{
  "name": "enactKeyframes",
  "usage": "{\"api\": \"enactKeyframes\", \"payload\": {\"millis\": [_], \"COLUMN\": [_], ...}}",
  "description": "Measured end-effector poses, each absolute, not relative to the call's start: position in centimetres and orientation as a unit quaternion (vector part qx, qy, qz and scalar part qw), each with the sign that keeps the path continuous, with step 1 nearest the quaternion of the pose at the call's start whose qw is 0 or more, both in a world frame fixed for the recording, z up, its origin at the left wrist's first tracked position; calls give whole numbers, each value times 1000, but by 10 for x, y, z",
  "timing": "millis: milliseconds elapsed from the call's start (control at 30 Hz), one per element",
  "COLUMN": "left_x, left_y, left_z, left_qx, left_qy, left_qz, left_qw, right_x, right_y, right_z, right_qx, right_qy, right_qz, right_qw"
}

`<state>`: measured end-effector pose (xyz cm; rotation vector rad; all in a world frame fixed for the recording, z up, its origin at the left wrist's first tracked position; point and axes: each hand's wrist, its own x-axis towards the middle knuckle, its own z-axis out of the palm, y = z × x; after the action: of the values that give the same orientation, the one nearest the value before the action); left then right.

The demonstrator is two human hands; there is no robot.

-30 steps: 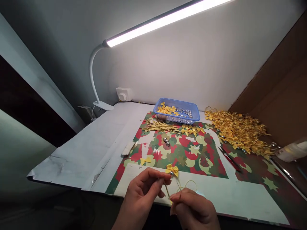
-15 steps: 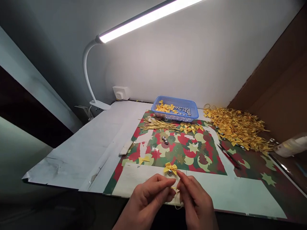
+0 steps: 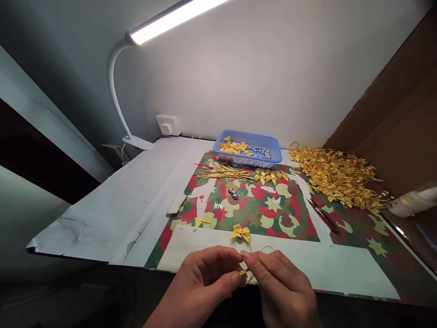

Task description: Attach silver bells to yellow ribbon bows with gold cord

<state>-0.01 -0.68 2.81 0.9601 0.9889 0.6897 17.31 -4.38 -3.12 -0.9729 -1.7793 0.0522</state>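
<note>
Close to the table's front edge, my left hand [image 3: 208,278] pinches a short gold strip [image 3: 244,271], probably a twist tie, at the thumb tip. My right hand [image 3: 285,282] is closed beside it, fingers pinched on a thin pale cord [image 3: 268,248] that loops out above and below them. Both hands' fingertips meet, so the exact grip is partly hidden. Just beyond them lies a yellow ribbon bow [image 3: 241,231] with a silver bell [image 3: 240,238] at its centre; the cord runs from near it to my fingers.
A blue basket [image 3: 278,157] holds bows and bells. Before it lie gold twist ties [image 3: 223,171], several bows [image 3: 269,176] and loose bells [image 3: 232,193]. At right are a heap of yellow bows [image 3: 337,175], dark-red-handled scissors [image 3: 324,216] and a white bottle [image 3: 413,202]. A lamp [image 3: 114,86] stands left.
My left fingers have opened out a little around the gold strip, and my right hand has come closer over it. A loop of cord now shows above my right fingers. The view has shifted slightly.
</note>
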Motion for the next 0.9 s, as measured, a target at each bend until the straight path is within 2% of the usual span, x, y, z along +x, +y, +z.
{"api": "enactKeyframes", "payload": {"millis": [133,733,800,900], "left_x": [-1,1,0,0], "left_y": [-7,-13,-13,-13], "left_z": [32,28,28,30], "left_qx": [436,451,453,461], "left_qy": [440,478,481,488], "left_qz": [322,369,371,363], "left_qw": [716,657,653,647], "right_x": [171,169,170,173], "right_y": [-41,-42,-45,-52], "right_z": [-30,-34,-37,-37], "right_qx": [-402,-416,-422,-449], "right_qy": [-756,-773,-770,-730], "right_qz": [-20,-61,-18,154], "right_qw": [516,476,478,492]}}
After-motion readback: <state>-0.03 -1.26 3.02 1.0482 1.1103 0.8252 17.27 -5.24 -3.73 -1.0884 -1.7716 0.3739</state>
